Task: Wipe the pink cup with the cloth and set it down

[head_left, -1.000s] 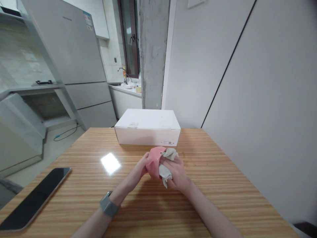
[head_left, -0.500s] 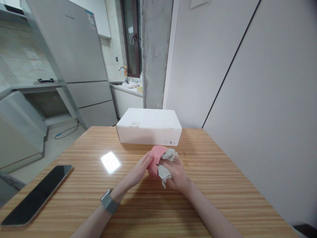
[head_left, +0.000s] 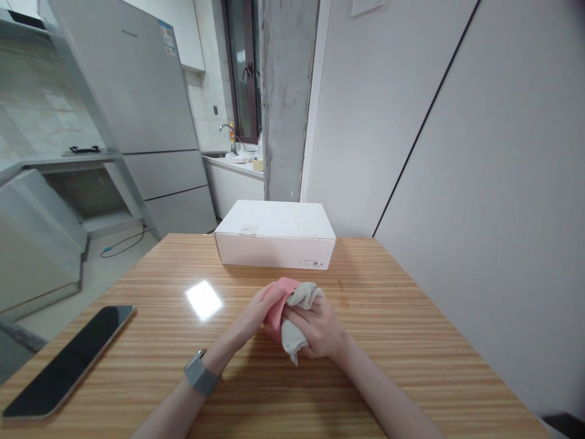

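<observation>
Near the middle of the wooden table, the left hand, wearing a grey smartwatch, is curling its fingers around a pink cup, while the right hand at its three o'clock is gripping a grey cloth pressed against that cup. A dark phone is lying at eight o'clock, well apart; a white box is sitting at twelve o'clock.

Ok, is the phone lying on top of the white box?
No, the phone lies on the table at the left, apart from the white box.

no lettering can be read
</observation>
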